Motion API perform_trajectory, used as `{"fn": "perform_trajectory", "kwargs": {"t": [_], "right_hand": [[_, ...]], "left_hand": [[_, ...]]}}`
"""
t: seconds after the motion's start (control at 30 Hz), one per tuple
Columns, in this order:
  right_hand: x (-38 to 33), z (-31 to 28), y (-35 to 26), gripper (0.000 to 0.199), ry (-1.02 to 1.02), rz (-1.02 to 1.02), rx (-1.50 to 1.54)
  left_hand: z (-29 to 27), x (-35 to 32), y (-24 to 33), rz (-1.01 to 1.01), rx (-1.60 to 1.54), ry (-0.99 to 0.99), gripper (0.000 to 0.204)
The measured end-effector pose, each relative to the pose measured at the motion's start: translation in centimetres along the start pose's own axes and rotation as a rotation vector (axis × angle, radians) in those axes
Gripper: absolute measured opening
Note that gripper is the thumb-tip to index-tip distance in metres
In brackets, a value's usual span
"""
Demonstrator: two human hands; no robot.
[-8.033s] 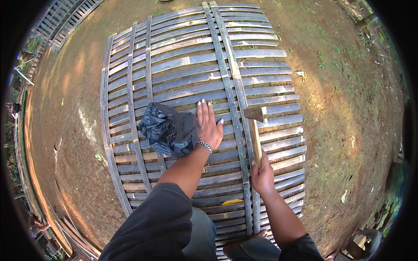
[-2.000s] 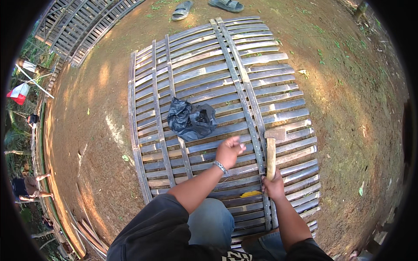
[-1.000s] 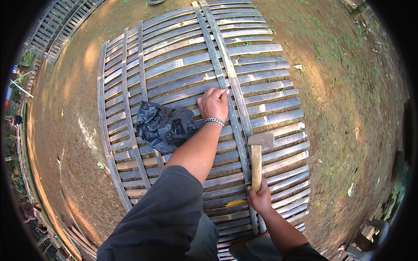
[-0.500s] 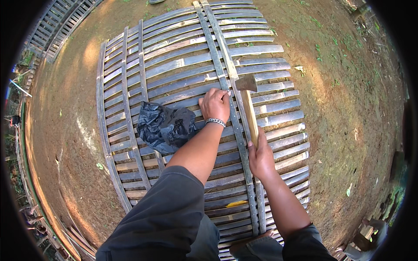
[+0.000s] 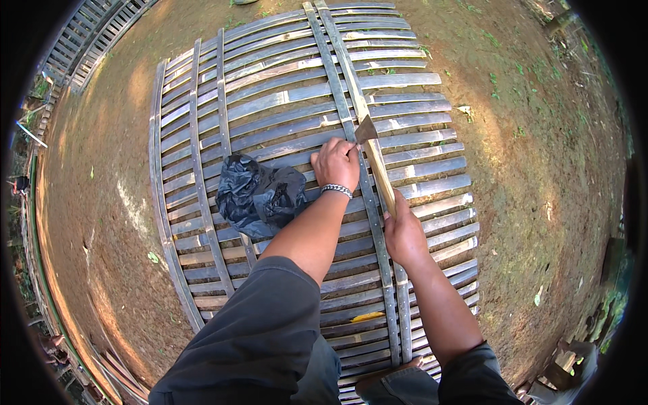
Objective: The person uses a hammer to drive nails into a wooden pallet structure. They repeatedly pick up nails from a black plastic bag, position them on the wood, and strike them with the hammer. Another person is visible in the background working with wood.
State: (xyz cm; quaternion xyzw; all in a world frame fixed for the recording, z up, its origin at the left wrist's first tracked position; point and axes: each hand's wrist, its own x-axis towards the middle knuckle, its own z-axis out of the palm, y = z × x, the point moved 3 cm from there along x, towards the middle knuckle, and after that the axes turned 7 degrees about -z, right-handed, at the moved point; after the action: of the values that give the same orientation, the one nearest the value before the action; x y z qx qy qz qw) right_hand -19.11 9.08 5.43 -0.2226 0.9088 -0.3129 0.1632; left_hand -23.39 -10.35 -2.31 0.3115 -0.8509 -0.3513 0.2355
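Note:
A hatchet (image 5: 382,173) with a pale wooden handle and a dark metal head is gripped low on the handle by my right hand (image 5: 405,236). Its head is over the long bamboo strips, just beside the fingertips of my left hand (image 5: 336,164). That hand is closed, thumb and fingers pinched together at the edge of a lengthwise strip (image 5: 368,202) dotted with small fastenings. Whatever is in the pinch is too small to make out. Below both hands lies a panel of bamboo slats (image 5: 290,98). A crumpled black plastic bag (image 5: 260,196) rests on the slats left of my left wrist.
Brown bare soil (image 5: 520,202) surrounds the panel. A yellow leaf (image 5: 367,316) lies on the near slats. Another slatted panel (image 5: 88,40) stands at the far left, and long poles (image 5: 61,310) run along the left edge. My legs are at the panel's near end.
The hatchet head has moved left and turned, coming closer to my left fingertips. My left hand keeps its pinch at almost the same spot.

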Motion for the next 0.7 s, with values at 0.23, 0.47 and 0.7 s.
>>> {"fn": "perform_trajectory", "kwargs": {"t": [0.23, 0.47, 0.7], "right_hand": [[0.6, -0.4, 0.0, 0.052, 0.003, 0.016, -0.013], [0.5, -1.1, -1.8, 0.052, 0.121, 0.001, 0.067], [0.3, -0.5, -0.7, 0.054, 0.139, -0.031, 0.046]], "left_hand": [[0.3, 0.1, -0.1, -0.003, 0.022, -0.010, 0.008], [0.1, 0.1, -0.2, -0.006, 0.029, -0.018, 0.009], [0.0, 0.0, -0.3, -0.013, 0.029, -0.015, 0.010]]}}
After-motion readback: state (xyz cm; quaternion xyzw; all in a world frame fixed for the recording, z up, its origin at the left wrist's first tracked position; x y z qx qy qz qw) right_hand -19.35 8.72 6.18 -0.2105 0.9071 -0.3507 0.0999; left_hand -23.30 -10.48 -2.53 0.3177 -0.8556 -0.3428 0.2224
